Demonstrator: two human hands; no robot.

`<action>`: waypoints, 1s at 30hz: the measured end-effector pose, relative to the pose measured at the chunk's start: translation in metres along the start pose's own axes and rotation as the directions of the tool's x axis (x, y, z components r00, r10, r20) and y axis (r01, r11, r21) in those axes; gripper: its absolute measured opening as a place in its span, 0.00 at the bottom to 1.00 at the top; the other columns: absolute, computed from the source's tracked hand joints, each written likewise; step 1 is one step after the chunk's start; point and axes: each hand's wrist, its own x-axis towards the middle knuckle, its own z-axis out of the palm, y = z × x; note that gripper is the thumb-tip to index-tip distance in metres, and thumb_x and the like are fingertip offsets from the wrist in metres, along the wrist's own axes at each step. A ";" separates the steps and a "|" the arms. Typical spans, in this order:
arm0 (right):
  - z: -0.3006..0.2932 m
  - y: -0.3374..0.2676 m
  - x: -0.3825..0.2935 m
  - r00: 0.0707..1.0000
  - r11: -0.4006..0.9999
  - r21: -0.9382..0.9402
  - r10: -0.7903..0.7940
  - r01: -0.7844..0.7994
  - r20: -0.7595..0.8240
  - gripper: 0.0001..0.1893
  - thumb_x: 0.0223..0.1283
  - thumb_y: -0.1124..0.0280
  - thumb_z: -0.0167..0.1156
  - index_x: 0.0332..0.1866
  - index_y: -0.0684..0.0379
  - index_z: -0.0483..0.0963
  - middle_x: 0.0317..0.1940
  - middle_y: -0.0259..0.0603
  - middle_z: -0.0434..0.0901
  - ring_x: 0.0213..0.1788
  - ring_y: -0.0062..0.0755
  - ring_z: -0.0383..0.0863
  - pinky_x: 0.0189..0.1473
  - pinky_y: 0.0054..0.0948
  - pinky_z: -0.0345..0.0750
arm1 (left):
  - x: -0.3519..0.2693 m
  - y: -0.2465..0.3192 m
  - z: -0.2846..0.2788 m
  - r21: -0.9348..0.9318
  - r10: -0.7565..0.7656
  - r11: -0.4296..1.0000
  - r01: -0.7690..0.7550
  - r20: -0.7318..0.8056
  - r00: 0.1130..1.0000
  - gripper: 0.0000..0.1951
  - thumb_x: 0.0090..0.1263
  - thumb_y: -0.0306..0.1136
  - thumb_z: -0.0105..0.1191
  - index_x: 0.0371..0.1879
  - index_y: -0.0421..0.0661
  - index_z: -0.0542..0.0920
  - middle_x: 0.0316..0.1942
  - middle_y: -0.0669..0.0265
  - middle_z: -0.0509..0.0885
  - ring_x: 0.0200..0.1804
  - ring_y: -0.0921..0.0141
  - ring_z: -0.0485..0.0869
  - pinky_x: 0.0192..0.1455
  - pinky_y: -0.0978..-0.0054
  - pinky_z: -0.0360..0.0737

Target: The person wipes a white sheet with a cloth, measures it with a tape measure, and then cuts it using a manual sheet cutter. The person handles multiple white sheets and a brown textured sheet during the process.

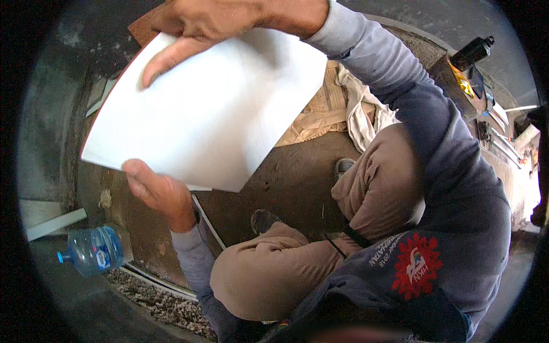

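A white flat panel [201,111] with angled corners is raised in front of me, and its left edge shows a thin reddish-brown line. My right hand [206,25] grips it at the top, the thumb lying across the white face. At the panel's lower edge, my left hand [158,188] holds on with its thumb, while its other fingers are partly hidden. A reddish-brown piece of board [146,25] shows behind my right hand; I cannot tell whether it is joined to the panel. Part of the panel's face is blurred.
Brown paper sacking [315,118] and a crumpled pale cloth [362,115] lie beyond my bent legs. A blue water jug [96,251] lies on its side at the left, near a white strip [58,224]. A black bottle [473,53] is at the upper right.
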 end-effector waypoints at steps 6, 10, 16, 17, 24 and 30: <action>-0.011 0.057 -0.043 0.970 0.988 -0.152 0.003 -0.041 -0.244 0.40 0.62 0.26 0.58 0.16 0.58 0.76 0.11 0.48 0.74 0.14 0.50 0.77 0.18 0.41 0.70 | 0.045 -0.021 0.127 -0.224 0.150 0.964 -0.142 0.016 0.989 0.36 0.85 0.66 0.31 0.32 0.39 0.70 0.30 0.65 0.74 0.35 0.71 0.70 0.39 0.67 0.72; -0.012 0.099 -0.083 0.974 0.944 -0.241 0.213 -0.225 -0.075 0.39 0.61 0.27 0.60 0.16 0.57 0.76 0.11 0.48 0.74 0.14 0.51 0.76 0.18 0.42 0.70 | 0.054 -0.042 0.224 -0.349 0.149 0.930 -0.111 0.084 0.985 0.42 0.84 0.67 0.28 0.35 0.32 0.77 0.32 0.60 0.81 0.36 0.68 0.78 0.40 0.65 0.76; 0.023 0.149 -0.162 0.930 0.888 -0.311 0.366 -0.340 0.029 0.39 0.61 0.28 0.61 0.15 0.58 0.73 0.11 0.48 0.74 0.14 0.52 0.76 0.18 0.43 0.70 | 0.033 -0.081 0.330 -0.431 0.073 0.901 0.056 0.277 0.958 0.40 0.84 0.66 0.31 0.32 0.34 0.77 0.30 0.61 0.82 0.35 0.70 0.78 0.39 0.65 0.76; 0.030 0.156 -0.175 0.920 0.879 -0.310 0.390 -0.362 0.031 0.39 0.61 0.28 0.61 0.15 0.58 0.73 0.11 0.48 0.74 0.14 0.52 0.76 0.18 0.43 0.69 | 0.029 -0.089 0.346 -0.427 0.095 0.903 0.044 0.297 0.950 0.40 0.85 0.65 0.32 0.32 0.34 0.77 0.29 0.62 0.82 0.34 0.70 0.78 0.38 0.65 0.75; 0.066 0.207 -0.228 0.851 0.793 -0.418 0.519 -0.443 0.083 0.38 0.63 0.29 0.60 0.15 0.55 0.70 0.11 0.48 0.72 0.13 0.51 0.75 0.19 0.43 0.70 | 0.053 -0.127 0.418 -0.344 0.098 0.930 0.128 0.570 0.816 0.35 0.85 0.60 0.38 0.28 0.38 0.78 0.24 0.64 0.80 0.30 0.69 0.76 0.35 0.62 0.74; 0.089 0.248 -0.253 0.781 0.689 -0.456 0.624 -0.564 -0.023 0.37 0.60 0.30 0.64 0.16 0.57 0.74 0.13 0.46 0.76 0.16 0.46 0.78 0.21 0.43 0.71 | 0.021 -0.172 0.349 -0.330 0.114 0.933 0.145 0.652 0.750 0.29 0.86 0.42 0.46 0.76 0.34 0.63 0.74 0.43 0.70 0.75 0.54 0.71 0.78 0.58 0.67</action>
